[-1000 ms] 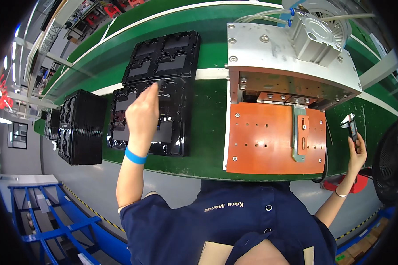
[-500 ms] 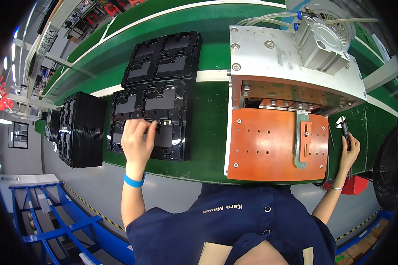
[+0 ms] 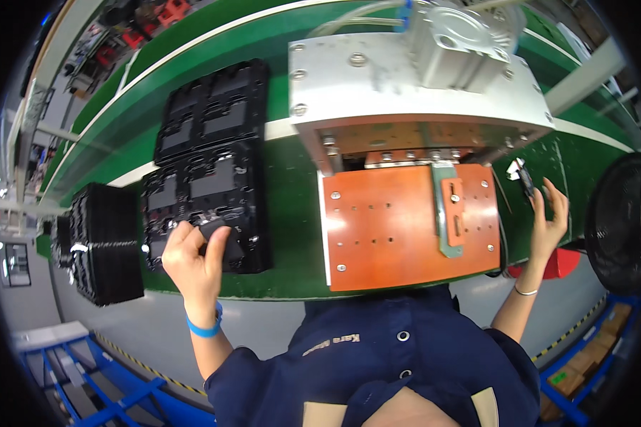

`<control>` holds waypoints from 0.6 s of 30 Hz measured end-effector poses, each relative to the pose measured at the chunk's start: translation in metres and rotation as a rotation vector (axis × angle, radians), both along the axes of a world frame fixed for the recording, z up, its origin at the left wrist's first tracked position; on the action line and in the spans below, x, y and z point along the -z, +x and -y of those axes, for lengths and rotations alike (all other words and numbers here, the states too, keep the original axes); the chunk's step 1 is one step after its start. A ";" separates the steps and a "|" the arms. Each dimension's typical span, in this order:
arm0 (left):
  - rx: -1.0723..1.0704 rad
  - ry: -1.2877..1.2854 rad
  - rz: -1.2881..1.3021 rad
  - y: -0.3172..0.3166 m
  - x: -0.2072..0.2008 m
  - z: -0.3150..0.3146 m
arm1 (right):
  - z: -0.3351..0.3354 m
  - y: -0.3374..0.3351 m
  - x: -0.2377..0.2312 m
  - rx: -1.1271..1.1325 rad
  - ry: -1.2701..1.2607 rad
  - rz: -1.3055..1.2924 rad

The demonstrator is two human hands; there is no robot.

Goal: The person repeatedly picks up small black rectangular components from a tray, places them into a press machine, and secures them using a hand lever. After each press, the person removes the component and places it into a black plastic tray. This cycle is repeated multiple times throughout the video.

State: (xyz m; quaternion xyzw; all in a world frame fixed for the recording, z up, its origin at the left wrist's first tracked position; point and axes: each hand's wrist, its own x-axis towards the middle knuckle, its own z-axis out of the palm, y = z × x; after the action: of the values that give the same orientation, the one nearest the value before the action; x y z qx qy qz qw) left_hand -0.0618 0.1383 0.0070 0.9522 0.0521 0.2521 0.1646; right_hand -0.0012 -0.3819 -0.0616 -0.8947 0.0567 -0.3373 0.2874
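Note:
My left hand [image 3: 194,262] is closed in a pinch over the near part of a black moulded tray [image 3: 258,213]. Between its thumb and fingers is a flat dark grey piece [image 3: 211,226], partly hidden by the fingers and blurred. Other flat grey pieces [image 3: 214,179] lie in the tray's compartments. On the right, my right hand [image 3: 550,226] has its fingers apart beside a slim black tool with a pale, jaw-like tip [image 3: 523,179], which looks like a caliper and lies on the green bench. Whether a fingertip still touches it I cannot tell.
A metal press [image 3: 413,85] with an orange plate [image 3: 399,235] and a green strip [image 3: 445,213] stands between my hands. Behind the near tray lies another black tray [image 3: 214,103]; stacked trays [image 3: 110,242] stand at left. A black fan [image 3: 619,220] is at far right.
The view has shifted, so the press appears further left. My left hand now has a flat dark grey piece in its pinch. My right hand has let go of the black tool, its fingers spreading.

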 end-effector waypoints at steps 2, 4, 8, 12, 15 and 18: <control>0.149 0.002 -0.035 0.008 -0.013 0.052 | -0.040 -0.002 -0.030 -0.127 0.078 0.005; 0.344 -0.061 -0.123 0.016 -0.015 0.097 | -0.075 -0.002 -0.052 -0.341 0.039 0.006; 0.538 -0.167 -0.038 0.035 0.005 0.157 | -0.133 -0.008 -0.079 -0.706 -0.138 -0.059; 0.555 -0.099 -0.036 0.027 -0.003 0.153 | -0.153 -0.011 -0.073 -0.806 -0.192 -0.126; 0.668 -0.118 -0.154 0.014 -0.005 0.138 | -0.159 -0.010 -0.067 -0.808 -0.230 -0.150; 0.766 -0.144 -0.163 0.007 0.004 0.130 | -0.168 -0.010 -0.062 -0.799 -0.290 -0.144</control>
State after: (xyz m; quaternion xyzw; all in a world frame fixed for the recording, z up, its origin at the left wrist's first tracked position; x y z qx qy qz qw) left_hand -0.0543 0.0085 0.0030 0.9056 -0.2763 0.0917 0.3085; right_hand -0.0110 -0.2139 0.0008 -0.8988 -0.3223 -0.1407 0.2618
